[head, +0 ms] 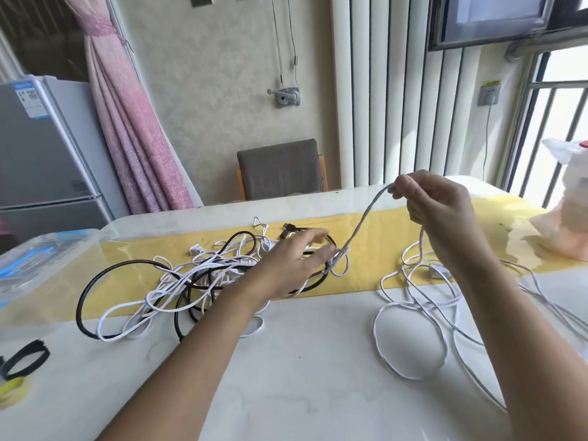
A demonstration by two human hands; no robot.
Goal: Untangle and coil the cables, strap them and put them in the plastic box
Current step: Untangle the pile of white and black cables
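On the white table [302, 377], head view: shows the right hand [436, 202] raised above the far edge, thumb and fingertips clamped on a white cable [366, 219]; traces that cable slanting down and leftward to a small loop [339, 265] on the yellow runner [143, 246]; shows the left hand [292, 265] low over the runner, fingers stretched toward that loop and motion-blurred; cannot tell whether gripping or merely touching; places the tangle of white and black cables [197, 281] left of and partly under the left hand, across runner and bare table; places loose white loops [410, 338] beneath the right forearm, apart from the tangle; sets the plastic box [38, 259] at the left edge, well apart from the cables; sets a black strap [25, 361] and a yellow strap [11, 388] near the front left corner; includes a chair [280, 168] behind the table and a plastic bag [569, 218] at the right end.
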